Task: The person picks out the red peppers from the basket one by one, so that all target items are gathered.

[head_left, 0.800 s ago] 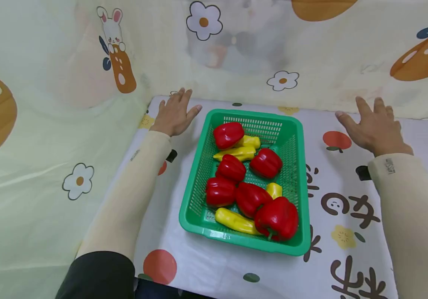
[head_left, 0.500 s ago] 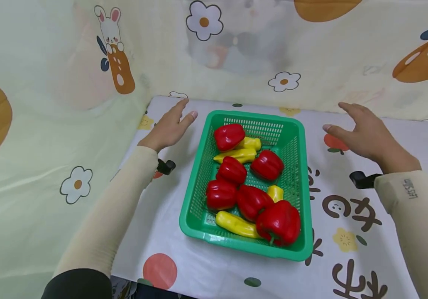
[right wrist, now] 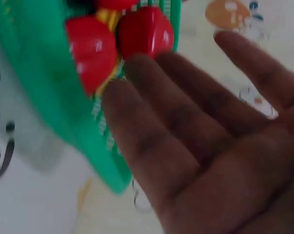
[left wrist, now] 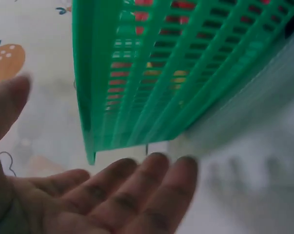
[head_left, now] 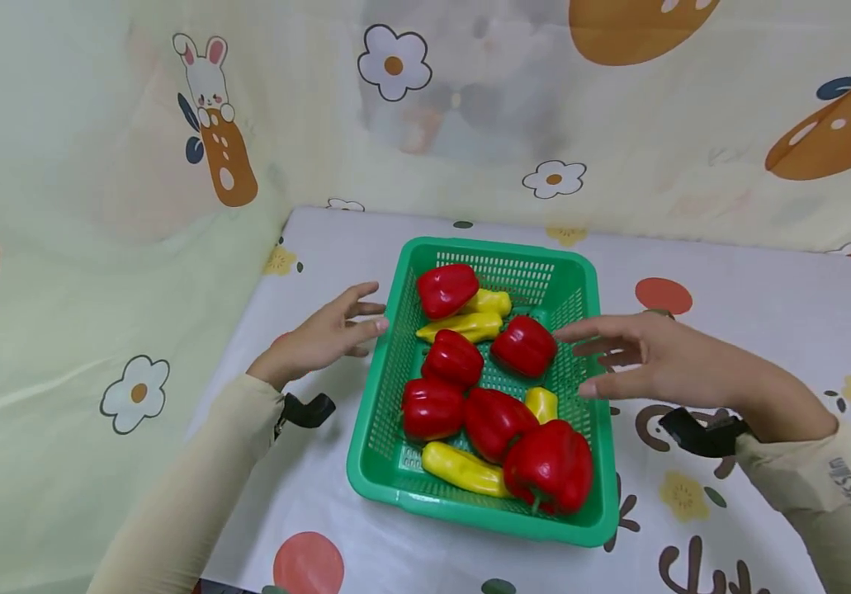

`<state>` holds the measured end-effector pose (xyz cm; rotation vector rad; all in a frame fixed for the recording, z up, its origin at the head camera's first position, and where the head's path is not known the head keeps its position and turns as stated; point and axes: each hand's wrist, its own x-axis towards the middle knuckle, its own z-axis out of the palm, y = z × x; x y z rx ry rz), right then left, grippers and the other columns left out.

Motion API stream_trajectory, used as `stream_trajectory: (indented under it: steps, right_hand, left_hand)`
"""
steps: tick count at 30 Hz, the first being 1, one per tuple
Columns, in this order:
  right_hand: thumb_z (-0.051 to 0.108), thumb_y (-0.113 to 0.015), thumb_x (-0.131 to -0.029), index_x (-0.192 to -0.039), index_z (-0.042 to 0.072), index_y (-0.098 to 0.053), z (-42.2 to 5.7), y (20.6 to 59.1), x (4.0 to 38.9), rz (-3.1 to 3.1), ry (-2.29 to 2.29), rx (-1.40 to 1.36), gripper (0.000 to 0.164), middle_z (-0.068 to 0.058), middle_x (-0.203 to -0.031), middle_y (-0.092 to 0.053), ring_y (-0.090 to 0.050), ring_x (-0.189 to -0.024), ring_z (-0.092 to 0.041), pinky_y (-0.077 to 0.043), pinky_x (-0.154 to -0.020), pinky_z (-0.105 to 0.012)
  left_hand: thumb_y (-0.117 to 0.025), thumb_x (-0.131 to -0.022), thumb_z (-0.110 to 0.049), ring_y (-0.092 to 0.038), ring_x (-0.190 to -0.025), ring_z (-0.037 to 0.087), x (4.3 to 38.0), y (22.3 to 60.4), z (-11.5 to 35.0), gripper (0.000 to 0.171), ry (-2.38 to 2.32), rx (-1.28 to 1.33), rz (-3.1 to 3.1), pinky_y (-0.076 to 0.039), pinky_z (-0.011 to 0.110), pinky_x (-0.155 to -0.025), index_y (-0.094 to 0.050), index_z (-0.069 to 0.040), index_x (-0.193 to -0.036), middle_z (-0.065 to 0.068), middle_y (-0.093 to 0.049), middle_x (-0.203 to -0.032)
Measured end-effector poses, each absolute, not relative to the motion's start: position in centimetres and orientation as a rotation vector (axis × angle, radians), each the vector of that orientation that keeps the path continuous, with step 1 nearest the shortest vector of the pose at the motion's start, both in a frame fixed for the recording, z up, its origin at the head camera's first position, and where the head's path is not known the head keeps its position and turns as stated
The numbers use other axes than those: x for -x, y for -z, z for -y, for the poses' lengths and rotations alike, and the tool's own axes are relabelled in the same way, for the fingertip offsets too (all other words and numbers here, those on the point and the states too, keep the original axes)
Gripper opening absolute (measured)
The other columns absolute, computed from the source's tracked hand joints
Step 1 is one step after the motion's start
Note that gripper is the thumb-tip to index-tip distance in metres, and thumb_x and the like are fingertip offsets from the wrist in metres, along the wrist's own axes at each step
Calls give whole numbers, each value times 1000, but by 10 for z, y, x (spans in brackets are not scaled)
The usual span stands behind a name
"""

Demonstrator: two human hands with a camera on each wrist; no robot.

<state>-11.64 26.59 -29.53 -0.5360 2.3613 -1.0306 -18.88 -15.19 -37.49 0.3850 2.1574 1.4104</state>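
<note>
A green plastic basket stands on the table, holding several red bell peppers and several yellow peppers. My left hand is beside the basket's left wall, fingers extended and holding nothing. In the left wrist view its fingers point up near the slotted green wall. My right hand reaches over the right rim, its fingertips close to a red bell pepper. The right wrist view shows the palm and spread, nearly straight fingers, with nothing held; red peppers lie beyond them.
A patterned white cloth covers the table. Pale printed sheets rise as walls behind and on the left. Dark wrist cameras are strapped to both wrists.
Both hands have come back from the far edge of the table and inward toward the basket. The right hand now overlaps the basket's right rim; the left is by its left side.
</note>
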Motion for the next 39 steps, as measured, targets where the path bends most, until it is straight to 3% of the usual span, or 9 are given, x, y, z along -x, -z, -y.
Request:
stream_trajectory:
  steps: [5, 9, 17, 24, 39]
  right_hand:
    - [26, -84, -85, -143, 13, -62, -243, 296, 112, -2125, 1000, 599, 63, -13, -146, -57, -48, -135, -42, -63, -92, -45]
    - [20, -88, -81, -138, 13, -65, -230, 301, 111, -1991, 990, 594, 61, -13, -140, -58, -43, -135, -43, -64, -87, -41]
    - [14, -91, -77, -127, 15, -72, -219, 312, 110, -1946, 937, 573, 54, -7, -126, -65, -53, -122, -35, -66, -79, -36]
    - [12, -92, -75, -120, 17, -74, -217, 316, 109, -1913, 943, 583, 49, -6, -124, -63, -54, -119, -34, -66, -79, -36]
    - [12, -94, -73, -108, 18, -73, -211, 312, 105, -1884, 948, 542, 41, -4, -112, -68, -60, -110, -32, -66, -75, -36]
  left_hand:
    - [-64, -104, -37, -64, -126, 33, 169, 383, 155, 79, -1403, -402, -2037, -61, 48, -96, -20, -16, -166, 15, -46, -157]
    - [-64, -104, -35, -67, -120, 31, 155, 388, 153, 73, -1437, -441, -1991, -63, 47, -92, -27, -16, -164, 17, -51, -152]
    - [-63, -105, -29, -69, -115, 32, 141, 398, 146, 72, -1496, -469, -1955, -64, 48, -90, -26, -13, -164, 20, -54, -148]
    - [-62, -105, -28, -67, -120, 34, 139, 402, 145, 70, -1529, -432, -1943, -63, 47, -92, -27, -13, -164, 20, -50, -152]
    - [-60, -106, -21, -72, -110, 37, 125, 405, 147, 68, -1614, -401, -1894, -65, 48, -85, -26, -9, -163, 27, -52, -147]
